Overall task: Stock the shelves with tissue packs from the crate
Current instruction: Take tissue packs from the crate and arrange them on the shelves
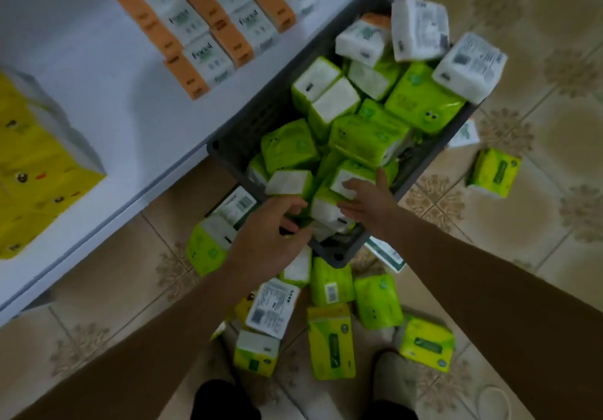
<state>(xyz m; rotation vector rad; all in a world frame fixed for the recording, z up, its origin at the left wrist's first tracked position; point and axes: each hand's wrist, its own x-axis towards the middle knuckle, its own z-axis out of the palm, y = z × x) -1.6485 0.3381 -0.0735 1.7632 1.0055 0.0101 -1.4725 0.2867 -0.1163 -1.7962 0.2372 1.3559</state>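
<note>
Crate: I see the dark crate (pixel 248 126) heaped with green tissue packs (pixel 368 139).
Shelf: the white shelf (pixel 114 93) is just left of the crate. Orange and white packs (pixel 199 60) already sit on it.
Floor: more packs (pixel 331 341) lie below the crate's near end.
How to do it well: I would pick one pack off the top at the crate's near end. I would hold it by both sides and lift straight up, so the heap does not slide.
Left grip (pixel 270 223): at the crate's near corner, fingers curled. I cannot tell if it holds anything.
Right grip (pixel 365 201): spread, grasping nothing, fingers lying on a white-ended pack (pixel 342 179) at the crate's near end.
Arms: both stretch forward and down to the crate.
</note>
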